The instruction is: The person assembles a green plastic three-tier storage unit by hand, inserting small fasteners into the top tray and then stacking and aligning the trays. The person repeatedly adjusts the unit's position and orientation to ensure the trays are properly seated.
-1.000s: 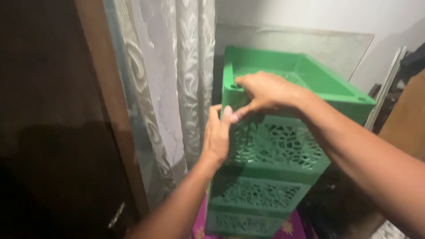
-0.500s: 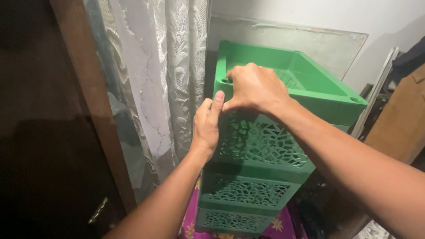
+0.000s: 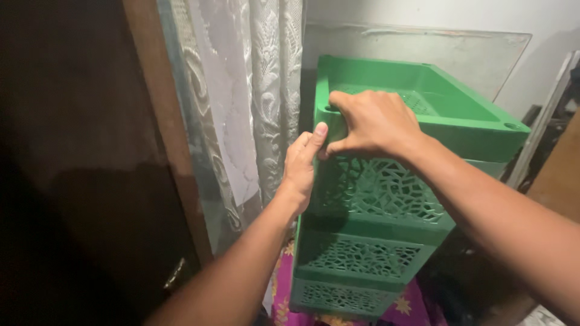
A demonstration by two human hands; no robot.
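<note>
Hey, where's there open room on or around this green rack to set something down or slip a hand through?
The top tray of the green rack is bare behind the right hand, out to its far rim and right corner. The near-left corner is crowded: the right hand clasps it and the left hand presses the side. The lace curtain hangs close on the left.
</note>
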